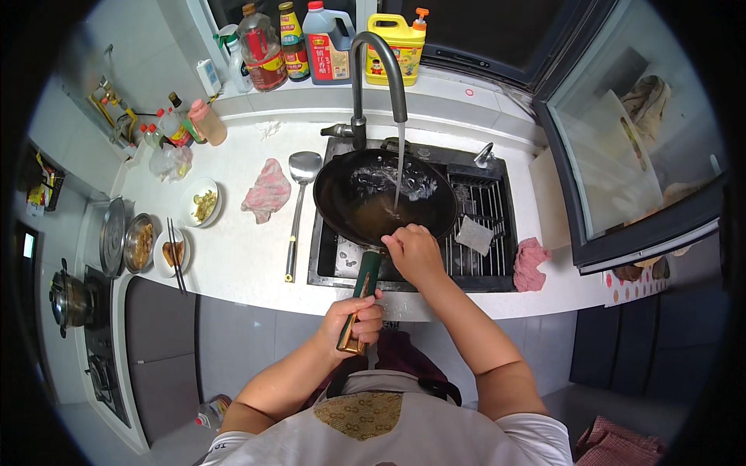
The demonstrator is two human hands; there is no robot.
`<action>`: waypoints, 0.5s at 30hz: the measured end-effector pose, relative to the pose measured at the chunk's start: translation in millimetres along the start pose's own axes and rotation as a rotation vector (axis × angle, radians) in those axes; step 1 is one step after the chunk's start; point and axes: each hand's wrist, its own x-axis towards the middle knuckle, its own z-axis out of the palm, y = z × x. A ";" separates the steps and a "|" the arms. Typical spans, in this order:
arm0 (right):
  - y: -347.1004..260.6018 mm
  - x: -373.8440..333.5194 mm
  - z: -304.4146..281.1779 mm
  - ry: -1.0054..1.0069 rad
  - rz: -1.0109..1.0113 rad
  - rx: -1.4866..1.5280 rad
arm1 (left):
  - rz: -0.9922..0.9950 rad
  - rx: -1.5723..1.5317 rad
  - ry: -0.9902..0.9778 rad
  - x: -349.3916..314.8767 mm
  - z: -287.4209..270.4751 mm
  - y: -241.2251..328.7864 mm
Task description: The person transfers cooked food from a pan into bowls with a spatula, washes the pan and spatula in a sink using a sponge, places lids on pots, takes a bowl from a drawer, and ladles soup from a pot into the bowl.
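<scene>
My left hand [355,322] is wrapped round the green and gold handle [368,273] of a black wok [334,194]. The wok rests over the dark sink [330,260], partly filled with murky water. From the tall grey faucet [377,46] a stream runs down into it. My right hand [413,252] lies at the wok's near rim, fingers curled inward over the edge. Whatever those fingers grip, if anything, is hidden. A pale square cloth or pad [474,235] sits on the sink's rack [489,198], right of the wok.
Left of the sink lie a metal spatula [299,210] and a pink-white rag [266,190]. Farther left stand bowls of food [217,210], one with chopsticks [176,256] across it. A pink cloth [531,264] is at the right. Bottles [330,46] line the sill; an open window [637,147] juts in.
</scene>
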 end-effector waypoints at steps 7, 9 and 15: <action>27.8 -7.3 37.0 -0.149 0.380 0.213 | 0.053 0.445 0.280 2.9 -42.7 -4.9; 42.9 -15.1 56.7 -0.169 0.446 0.257 | 0.033 0.495 0.295 4.9 -74.1 3.3; 123.4 -24.7 129.5 -0.109 0.755 0.689 | 0.005 0.724 0.429 15.4 -122.8 10.2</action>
